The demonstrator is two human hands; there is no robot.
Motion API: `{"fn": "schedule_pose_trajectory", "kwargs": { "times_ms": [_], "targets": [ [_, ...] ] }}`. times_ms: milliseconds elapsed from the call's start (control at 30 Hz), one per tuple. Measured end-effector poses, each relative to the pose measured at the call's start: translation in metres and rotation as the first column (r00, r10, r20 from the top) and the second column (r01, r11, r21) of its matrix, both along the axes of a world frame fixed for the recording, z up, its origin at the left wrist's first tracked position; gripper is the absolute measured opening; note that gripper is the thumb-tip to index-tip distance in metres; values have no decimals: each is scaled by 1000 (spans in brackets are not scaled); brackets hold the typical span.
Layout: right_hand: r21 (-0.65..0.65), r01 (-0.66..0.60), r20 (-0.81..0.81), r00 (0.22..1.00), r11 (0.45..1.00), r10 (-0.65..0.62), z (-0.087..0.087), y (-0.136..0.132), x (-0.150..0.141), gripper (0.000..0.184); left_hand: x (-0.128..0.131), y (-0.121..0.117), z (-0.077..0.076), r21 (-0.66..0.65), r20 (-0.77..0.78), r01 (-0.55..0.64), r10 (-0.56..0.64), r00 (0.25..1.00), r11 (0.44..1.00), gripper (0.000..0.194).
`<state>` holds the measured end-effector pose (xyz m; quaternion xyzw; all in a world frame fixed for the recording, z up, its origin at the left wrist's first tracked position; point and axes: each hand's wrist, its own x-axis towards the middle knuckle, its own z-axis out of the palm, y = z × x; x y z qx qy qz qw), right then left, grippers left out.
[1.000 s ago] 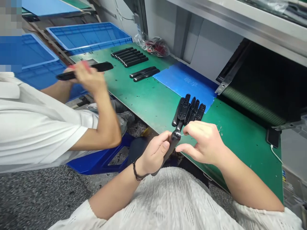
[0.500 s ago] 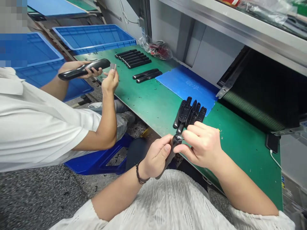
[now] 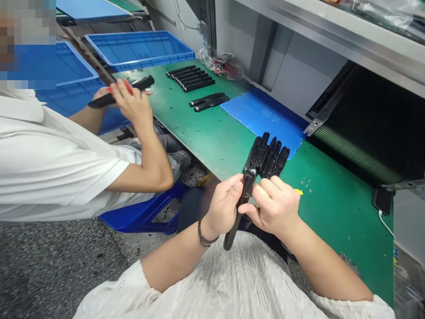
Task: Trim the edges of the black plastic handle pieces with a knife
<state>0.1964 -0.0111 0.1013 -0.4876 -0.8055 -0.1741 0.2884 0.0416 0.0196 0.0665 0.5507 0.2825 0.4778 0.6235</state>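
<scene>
My left hand (image 3: 226, 206) is wrapped round a long, glossy black plastic handle piece (image 3: 232, 230), which it holds tilted over my lap at the table edge. My right hand (image 3: 274, 206) is curled shut beside the upper part of that piece, thumb stretched towards it. A small knife (image 3: 299, 192) is mostly hidden in the right fist; its yellow end pokes out behind, and the blade side is at the black piece. Just beyond my hands, several black plastic shells (image 3: 270, 155) lie together on the table, some with their ribbed inside up.
A green table (image 3: 335, 212) carries a blue sheet (image 3: 265, 115), rows of black pieces (image 3: 191, 79), a plastic bag (image 3: 226, 66) and a phone (image 3: 381, 201) on a cable. At left, a co-worker's hand (image 3: 133, 104) works on another black piece. Blue crates (image 3: 139, 46) stand behind.
The black piece has slid upward through my left hand, so more of it shows above the fingers. My right fist has moved to its side, lower from the tip. The co-worker's hands have come together.
</scene>
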Motion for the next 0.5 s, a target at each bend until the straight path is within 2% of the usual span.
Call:
{"fn": "schedule_pose_trajectory", "kwargs": {
  "times_ms": [267,433,500],
  "targets": [
    [-91,4,-14,1000,996,-5,-19,-14,-4,57,8,6,-2,-97,56,-60,66,996,993,46],
    [-114,49,-35,998,992,-53,-29,-22,-3,58,16,7,-4,-184,158,-5,34,987,983,44],
    [-120,59,-26,998,991,-62,-30,-23,-3,60,19,8,-4,-205,163,-16,50,985,979,45]
  ]
}}
